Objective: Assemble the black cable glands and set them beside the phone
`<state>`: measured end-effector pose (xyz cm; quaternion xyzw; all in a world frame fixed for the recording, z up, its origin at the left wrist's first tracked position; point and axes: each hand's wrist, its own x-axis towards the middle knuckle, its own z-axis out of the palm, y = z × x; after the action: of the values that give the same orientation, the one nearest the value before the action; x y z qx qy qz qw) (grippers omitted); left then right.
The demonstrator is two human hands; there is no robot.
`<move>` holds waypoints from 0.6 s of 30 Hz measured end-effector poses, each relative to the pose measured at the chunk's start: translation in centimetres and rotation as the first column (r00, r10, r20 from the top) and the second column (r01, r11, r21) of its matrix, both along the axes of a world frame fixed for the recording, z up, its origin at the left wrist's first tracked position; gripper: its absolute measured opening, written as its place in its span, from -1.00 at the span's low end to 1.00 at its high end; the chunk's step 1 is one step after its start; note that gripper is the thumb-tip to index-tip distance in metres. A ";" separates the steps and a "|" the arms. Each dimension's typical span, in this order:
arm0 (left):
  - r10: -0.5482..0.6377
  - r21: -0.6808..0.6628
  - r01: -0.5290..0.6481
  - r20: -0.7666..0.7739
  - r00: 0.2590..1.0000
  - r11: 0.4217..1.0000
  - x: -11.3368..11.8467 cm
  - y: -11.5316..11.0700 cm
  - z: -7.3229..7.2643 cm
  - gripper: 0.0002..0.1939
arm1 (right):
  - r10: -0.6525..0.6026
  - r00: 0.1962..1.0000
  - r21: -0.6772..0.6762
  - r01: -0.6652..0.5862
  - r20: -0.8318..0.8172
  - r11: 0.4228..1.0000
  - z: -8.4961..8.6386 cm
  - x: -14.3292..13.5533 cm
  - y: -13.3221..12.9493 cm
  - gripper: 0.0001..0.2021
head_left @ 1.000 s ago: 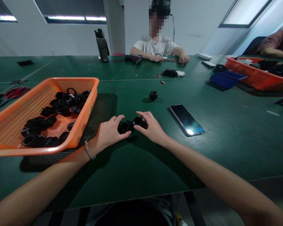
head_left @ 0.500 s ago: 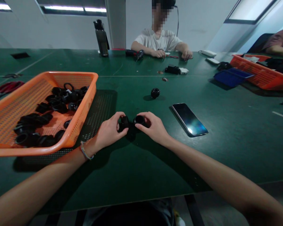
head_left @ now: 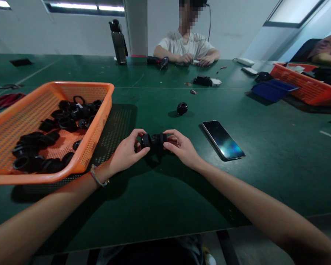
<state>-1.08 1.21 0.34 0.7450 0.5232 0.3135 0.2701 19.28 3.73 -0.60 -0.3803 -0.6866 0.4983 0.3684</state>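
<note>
Between thumb and fingers, my left hand (head_left: 131, 149) grips a black ring-shaped cap (head_left: 146, 141), its opening turned toward the right. My right hand (head_left: 180, 146) pinches a black ribbed fitting (head_left: 159, 139) by its right end. The fitting lies sideways, its ribbed end close to the cap; whether the two touch I cannot tell. Both parts are held just above the green table (head_left: 165, 198). Beyond my hands stands a round black fitting (head_left: 182, 108).
An orange basket (head_left: 79, 162) of black parts stands at left. A phone (head_left: 223, 140) lies at right. Farther back are a bottle (head_left: 118, 44), a power tool (head_left: 163, 63), a blue tray (head_left: 273, 91) and another orange basket (head_left: 306, 88). A person (head_left: 186, 48) sits opposite.
The fitting in my right hand has turned from opening-up to lying sideways, ribbed end toward the cap. The cap has turned its opening rightward. Across the table, the person's hands have come together.
</note>
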 end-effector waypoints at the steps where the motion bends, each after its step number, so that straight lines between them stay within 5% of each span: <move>1: -0.019 0.001 0.019 0.021 1.000 1.000 0.0 0.0 0.0 -0.65 | 0.014 1.000 0.003 -0.014 -0.002 1.000 0.0 0.0 0.0 -0.74; 18: -0.080 0.049 0.082 -0.051 0.995 0.995 0.0 -0.3 0.2 -0.61 | 0.046 0.994 0.109 -0.057 0.102 0.992 0.5 0.0 -0.7 -0.74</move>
<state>-1.04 0.93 0.59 0.7797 0.4910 0.2970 0.2506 19.26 3.01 -0.06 -0.3653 -0.7404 0.4491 0.3417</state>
